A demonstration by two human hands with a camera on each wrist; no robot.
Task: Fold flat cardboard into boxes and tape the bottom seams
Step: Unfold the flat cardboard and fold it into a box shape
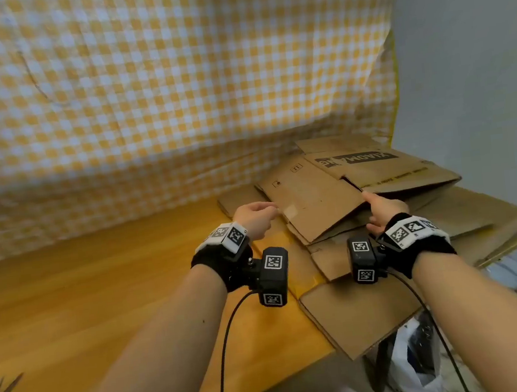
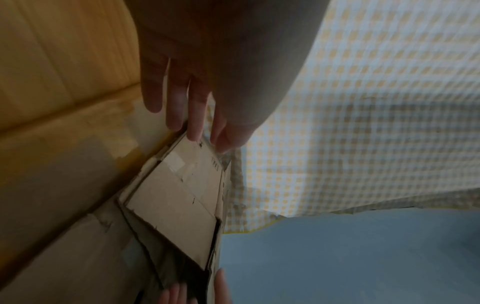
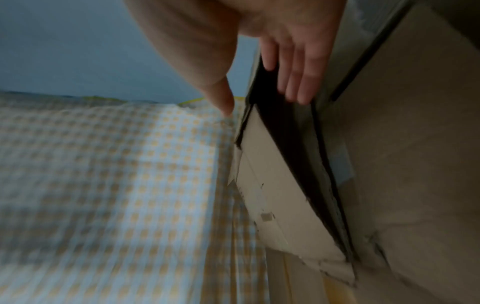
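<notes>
From the head view, your left hand (image 1: 254, 217) and right hand (image 1: 381, 210) take the top flat cardboard sheet (image 1: 312, 199) by opposite edges, on a loose cardboard stack (image 1: 476, 214) on the worktop (image 1: 85, 293).

The left wrist view shows what that hides: your fingers (image 2: 194, 115) lie nearly straight along the sheet's corner, thumb opposite, pinching lightly.

The right wrist view shows your fingers (image 3: 298, 67) slipped under the lifted edge, thumb apart above. It's a shallow hold; lift unevenly and the sheet could slip or drag lower sheets off the worktop.
</notes>
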